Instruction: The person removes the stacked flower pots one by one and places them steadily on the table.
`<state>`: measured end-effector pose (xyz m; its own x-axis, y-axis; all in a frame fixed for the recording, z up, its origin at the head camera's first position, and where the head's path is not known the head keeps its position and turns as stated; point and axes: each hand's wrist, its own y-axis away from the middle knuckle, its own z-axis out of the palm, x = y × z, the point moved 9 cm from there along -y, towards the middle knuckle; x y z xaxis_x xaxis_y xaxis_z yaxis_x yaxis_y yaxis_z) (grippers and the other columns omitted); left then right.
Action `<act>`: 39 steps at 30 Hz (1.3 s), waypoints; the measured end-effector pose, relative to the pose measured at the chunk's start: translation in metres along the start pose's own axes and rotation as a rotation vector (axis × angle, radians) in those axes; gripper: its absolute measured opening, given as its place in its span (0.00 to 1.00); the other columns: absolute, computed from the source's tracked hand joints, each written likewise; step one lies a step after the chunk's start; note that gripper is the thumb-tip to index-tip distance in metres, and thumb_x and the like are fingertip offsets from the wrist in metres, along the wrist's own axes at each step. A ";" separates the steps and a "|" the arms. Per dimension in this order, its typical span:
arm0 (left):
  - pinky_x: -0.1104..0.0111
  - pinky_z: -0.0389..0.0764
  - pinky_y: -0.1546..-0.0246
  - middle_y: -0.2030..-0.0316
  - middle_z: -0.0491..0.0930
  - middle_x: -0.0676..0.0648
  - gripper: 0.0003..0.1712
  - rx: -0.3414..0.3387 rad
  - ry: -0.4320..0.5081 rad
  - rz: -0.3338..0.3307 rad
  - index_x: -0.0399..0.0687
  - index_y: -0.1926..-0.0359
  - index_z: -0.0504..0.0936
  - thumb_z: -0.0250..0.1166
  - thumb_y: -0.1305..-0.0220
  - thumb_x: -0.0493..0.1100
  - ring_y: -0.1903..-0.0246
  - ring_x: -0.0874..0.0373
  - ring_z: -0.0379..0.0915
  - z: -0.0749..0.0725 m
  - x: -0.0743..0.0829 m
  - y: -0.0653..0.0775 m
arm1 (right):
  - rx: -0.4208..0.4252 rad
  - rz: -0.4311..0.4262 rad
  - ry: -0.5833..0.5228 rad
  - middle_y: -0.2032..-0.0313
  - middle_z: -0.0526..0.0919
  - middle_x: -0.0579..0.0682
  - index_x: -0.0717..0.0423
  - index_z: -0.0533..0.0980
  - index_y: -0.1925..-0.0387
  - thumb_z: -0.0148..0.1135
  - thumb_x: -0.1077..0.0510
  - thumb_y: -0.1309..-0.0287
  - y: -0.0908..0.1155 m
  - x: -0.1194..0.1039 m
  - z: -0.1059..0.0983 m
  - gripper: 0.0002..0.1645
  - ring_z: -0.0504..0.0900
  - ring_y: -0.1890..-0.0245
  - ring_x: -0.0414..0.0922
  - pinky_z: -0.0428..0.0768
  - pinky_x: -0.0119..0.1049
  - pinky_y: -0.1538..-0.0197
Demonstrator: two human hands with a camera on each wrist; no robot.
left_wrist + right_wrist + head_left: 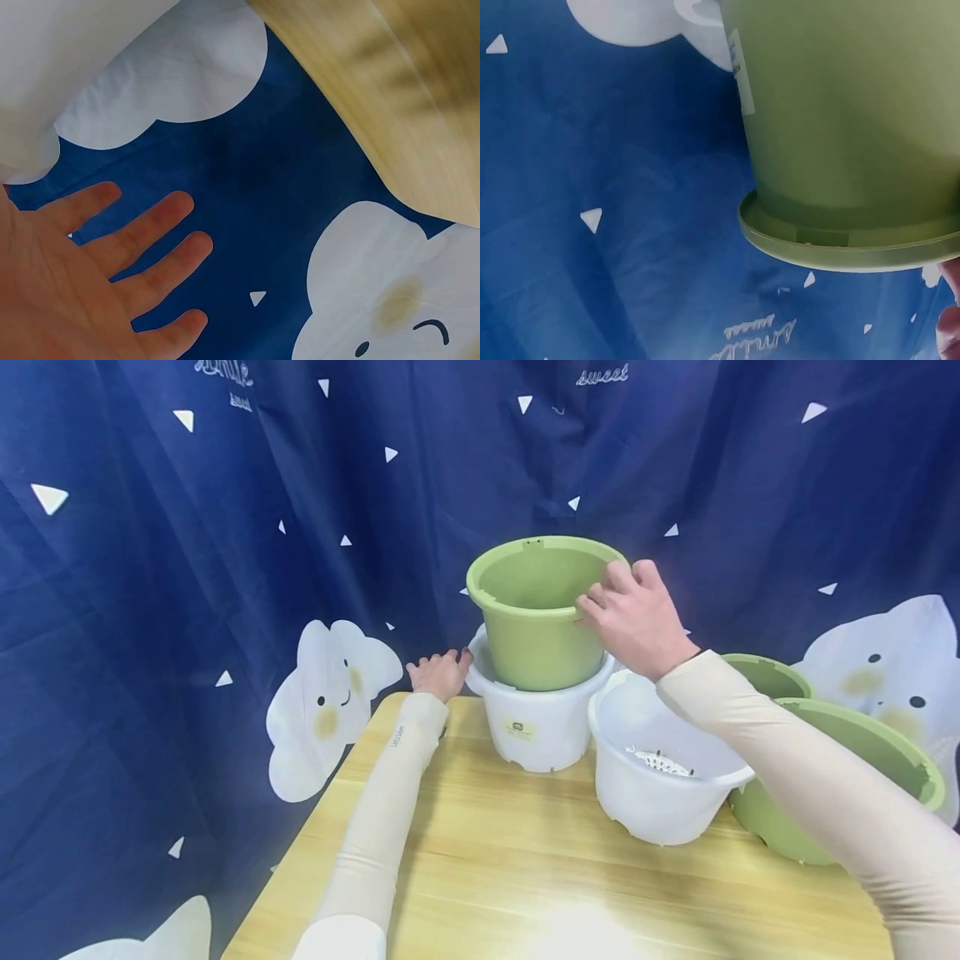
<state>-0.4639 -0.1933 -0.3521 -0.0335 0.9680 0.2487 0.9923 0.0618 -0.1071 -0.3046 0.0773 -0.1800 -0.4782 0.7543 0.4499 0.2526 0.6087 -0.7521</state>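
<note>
My right hand (637, 620) grips the right side of the rim of a green plastic pot (543, 647). The lower part of that pot sits down inside a white pot (536, 727), which stands at the table's far left and has a small label on its front. My left hand (437, 675) is at the left of the white pot's rim, its thumb side nearest. In the left wrist view its fingers (161, 217) are spread and fairly straight. The right wrist view shows the green pot's side and rim close up, with fingertips at the rim.
A second white pot (660, 814) with a perforated bottom stands right of the stack. Beyond my right sleeve are a green pot (780, 827) and, behind it, another green pot (761, 675). All stand on a wooden table (510, 860) before a blue curtain (420, 510).
</note>
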 end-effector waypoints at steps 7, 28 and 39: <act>0.33 0.52 0.27 0.28 0.71 0.36 0.43 0.017 0.000 0.006 0.54 0.24 0.69 0.29 0.23 0.70 0.29 0.32 0.64 0.000 0.000 -0.001 | 0.099 -0.001 0.054 0.73 0.76 0.50 0.55 0.73 0.70 0.56 0.52 0.33 -0.002 0.007 -0.026 0.13 0.69 0.58 0.55 0.64 0.52 0.53; 0.33 0.53 0.28 0.28 0.72 0.37 0.44 0.014 0.036 -0.014 0.53 0.25 0.70 0.27 0.25 0.70 0.30 0.32 0.65 0.006 -0.003 -0.007 | 0.517 0.036 -0.047 0.76 0.83 0.45 0.51 0.80 0.74 0.60 0.65 0.36 0.018 0.000 -0.112 0.11 0.69 0.66 0.55 0.59 0.56 0.55; 0.33 0.55 0.30 0.29 0.73 0.38 0.44 0.017 0.044 -0.011 0.53 0.26 0.71 0.26 0.25 0.69 0.32 0.32 0.66 0.004 -0.001 -0.004 | 0.604 0.081 -0.156 0.76 0.86 0.46 0.52 0.87 0.72 0.67 0.69 0.45 0.041 -0.019 -0.141 0.10 0.67 0.70 0.55 0.56 0.58 0.56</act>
<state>-0.4680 -0.1938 -0.3560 -0.0387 0.9556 0.2922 0.9898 0.0769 -0.1202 -0.1663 0.1225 -0.1515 -0.6063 0.7193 0.3390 -0.2051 0.2704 -0.9406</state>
